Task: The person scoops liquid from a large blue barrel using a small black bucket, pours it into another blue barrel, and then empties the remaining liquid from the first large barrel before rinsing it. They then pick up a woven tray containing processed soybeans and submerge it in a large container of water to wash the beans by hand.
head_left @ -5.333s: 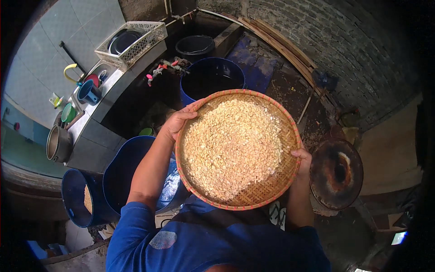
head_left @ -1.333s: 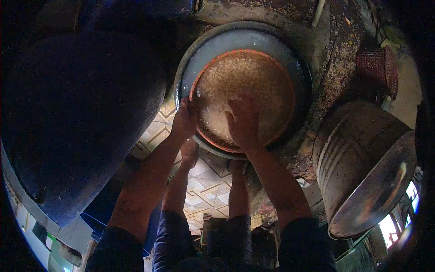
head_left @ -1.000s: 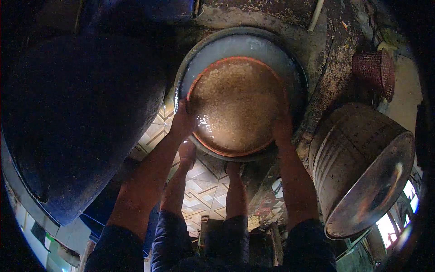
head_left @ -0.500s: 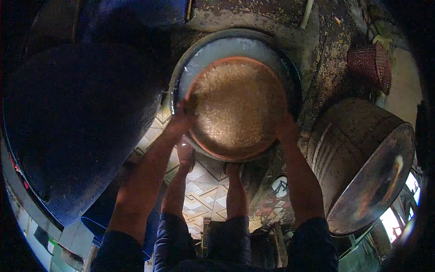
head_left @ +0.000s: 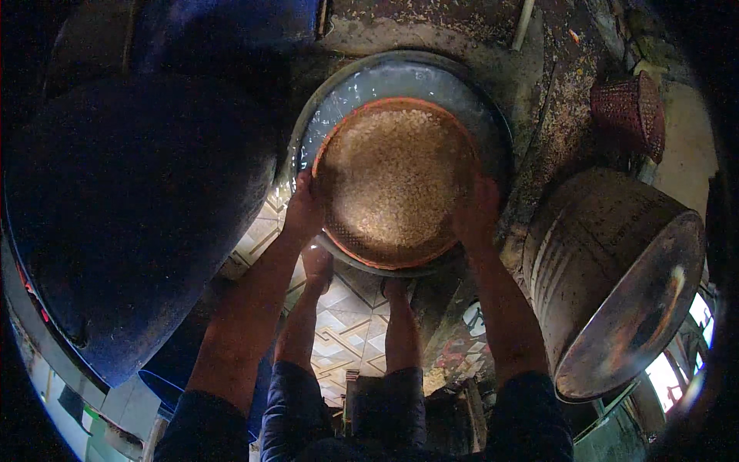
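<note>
Two bare hands hold one round woven tray [head_left: 389, 185] in the head view, each grip clamped on its orange rim. The left hand [head_left: 304, 208] grasps the rim at the tray's left edge, fingers curled over it; the right hand [head_left: 477, 212] clasps the rim at the lower right, fingers spread up along the side. The tray is filled with pale, wet-looking grain [head_left: 396, 173] and sits inside a wide metal basin [head_left: 400, 73] holding water, whose rim shows all around the tray. The basin rests on a dirty floor [head_left: 554, 100] scattered with husks.

Below the tray, the person's two bare feet [head_left: 317, 262] stand on patterned floor tiles [head_left: 346, 331], legs in dark trousers. To the left, a large dark blue barrel [head_left: 131, 208] fills much of the view, just beside the basin. To the right, a big metal drum [head_left: 616, 269] lies tipped on its side, its open mouth facing the lower right. Above it, a small reddish woven basket [head_left: 627, 108] sits well apart from the tray.
</note>
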`<state>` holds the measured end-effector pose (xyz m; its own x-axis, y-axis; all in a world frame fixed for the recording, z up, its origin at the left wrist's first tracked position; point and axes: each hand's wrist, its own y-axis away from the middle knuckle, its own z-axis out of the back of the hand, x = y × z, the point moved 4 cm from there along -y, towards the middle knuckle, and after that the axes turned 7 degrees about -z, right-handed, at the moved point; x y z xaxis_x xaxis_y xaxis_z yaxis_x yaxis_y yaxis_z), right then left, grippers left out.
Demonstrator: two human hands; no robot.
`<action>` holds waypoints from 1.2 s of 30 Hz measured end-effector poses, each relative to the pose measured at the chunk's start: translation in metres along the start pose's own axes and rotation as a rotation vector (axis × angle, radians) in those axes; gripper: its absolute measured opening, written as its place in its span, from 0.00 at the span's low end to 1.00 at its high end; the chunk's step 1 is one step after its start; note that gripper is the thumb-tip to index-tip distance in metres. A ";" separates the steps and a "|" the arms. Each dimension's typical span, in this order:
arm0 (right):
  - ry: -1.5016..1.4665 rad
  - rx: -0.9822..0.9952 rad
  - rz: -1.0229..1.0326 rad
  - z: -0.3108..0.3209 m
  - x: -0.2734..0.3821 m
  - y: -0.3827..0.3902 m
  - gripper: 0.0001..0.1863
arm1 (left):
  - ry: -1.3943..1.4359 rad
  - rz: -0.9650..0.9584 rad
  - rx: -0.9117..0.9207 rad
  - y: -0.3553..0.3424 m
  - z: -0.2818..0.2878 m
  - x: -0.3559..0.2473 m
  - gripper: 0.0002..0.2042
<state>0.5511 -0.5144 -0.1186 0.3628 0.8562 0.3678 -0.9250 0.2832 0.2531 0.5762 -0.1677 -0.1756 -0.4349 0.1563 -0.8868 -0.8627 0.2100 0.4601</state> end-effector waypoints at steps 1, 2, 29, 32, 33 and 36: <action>0.024 -0.032 0.076 -0.001 0.014 -0.001 0.38 | 0.073 -0.018 -0.009 0.001 -0.009 -0.006 0.26; 0.002 0.037 0.064 -0.009 0.026 -0.009 0.39 | 0.150 -0.027 0.001 0.001 -0.014 -0.011 0.26; 0.102 0.120 -0.073 -0.106 0.074 -0.023 0.29 | 0.568 0.051 -0.033 0.013 -0.019 0.004 0.22; 0.087 0.017 0.004 -0.117 0.104 -0.019 0.26 | -0.261 -0.005 -0.045 0.013 -0.008 0.009 0.23; 0.088 0.042 0.015 -0.119 0.115 -0.005 0.25 | 0.001 0.000 -0.055 0.011 -0.012 0.005 0.22; -0.042 0.242 0.228 -0.105 0.118 0.037 0.24 | 0.364 0.037 -0.066 0.012 -0.019 -0.014 0.20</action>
<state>0.5477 -0.3572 -0.1597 0.1589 0.8656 0.4749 -0.9313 -0.0282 0.3631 0.5669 -0.1859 -0.1589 -0.5190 -0.1934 -0.8326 -0.8544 0.1458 0.4987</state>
